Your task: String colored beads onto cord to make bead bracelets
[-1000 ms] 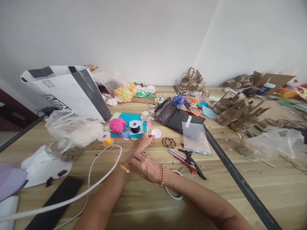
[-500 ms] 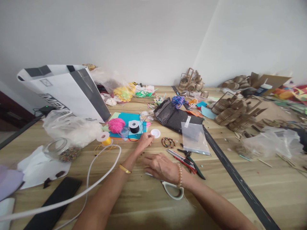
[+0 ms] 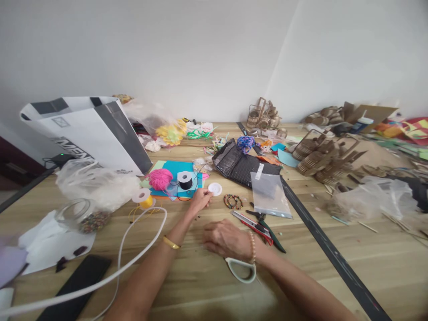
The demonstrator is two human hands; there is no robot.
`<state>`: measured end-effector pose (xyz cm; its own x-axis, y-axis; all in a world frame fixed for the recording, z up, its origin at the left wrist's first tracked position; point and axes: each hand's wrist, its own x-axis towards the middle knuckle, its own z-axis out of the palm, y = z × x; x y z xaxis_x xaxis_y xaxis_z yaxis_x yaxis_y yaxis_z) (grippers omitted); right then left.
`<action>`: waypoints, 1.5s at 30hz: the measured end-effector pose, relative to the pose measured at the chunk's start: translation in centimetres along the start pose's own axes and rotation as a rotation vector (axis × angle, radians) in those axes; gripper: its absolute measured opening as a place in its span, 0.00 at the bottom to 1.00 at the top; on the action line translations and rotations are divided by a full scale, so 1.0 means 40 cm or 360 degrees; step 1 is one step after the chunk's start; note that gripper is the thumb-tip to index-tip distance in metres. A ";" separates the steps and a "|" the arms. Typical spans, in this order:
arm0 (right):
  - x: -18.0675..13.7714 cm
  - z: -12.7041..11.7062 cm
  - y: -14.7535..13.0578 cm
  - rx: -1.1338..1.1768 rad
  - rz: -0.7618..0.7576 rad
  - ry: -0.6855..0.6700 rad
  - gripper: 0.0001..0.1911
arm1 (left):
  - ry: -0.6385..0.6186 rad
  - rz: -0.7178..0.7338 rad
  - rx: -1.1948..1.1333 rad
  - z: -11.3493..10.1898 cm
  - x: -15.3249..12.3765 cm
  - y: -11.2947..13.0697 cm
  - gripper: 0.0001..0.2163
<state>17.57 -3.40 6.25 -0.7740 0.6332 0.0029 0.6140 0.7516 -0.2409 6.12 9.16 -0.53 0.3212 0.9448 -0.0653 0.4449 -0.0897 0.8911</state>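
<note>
**Left hand (image 3: 199,200) at white disc (image 3: 216,188), right hand (image 3: 227,238) over scissors (image 3: 241,271)**

A bead jar (image 3: 83,216) and a white cable (image 3: 140,243) are seen far left on the wooden surface (image 3: 384,267). Pink yarn (image 3: 158,178) and a black thread spool (image 3: 185,180) are set on blue paper (image 3: 175,167), behind the left hand.

Left hand: fingers pressed together, tips touching the disc's rim. Anything pinched between them cannot be made out. Bead bracelets (image 3: 233,201) are laid just right of the disc.

Right hand: laid palm down, fingers loosely curled, over the white-handled scissors. Only the handle loop is exposed, so the grip cannot be told. A utility knife (image 3: 254,222) is seen just beside it, a clear zip bag (image 3: 270,196) beyond.
</note>
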 end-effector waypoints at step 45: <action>0.077 0.025 0.134 0.2168 0.0083 0.0257 0.19 | -0.0182 -0.0049 -0.0960 -0.125 -0.250 0.077 0.15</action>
<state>18.32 2.39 3.99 -0.6709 0.7396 0.0541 -0.0673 0.0118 -0.9977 0.10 1.02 5.10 0.4183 0.9012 -0.1132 -0.0852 0.1630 0.9829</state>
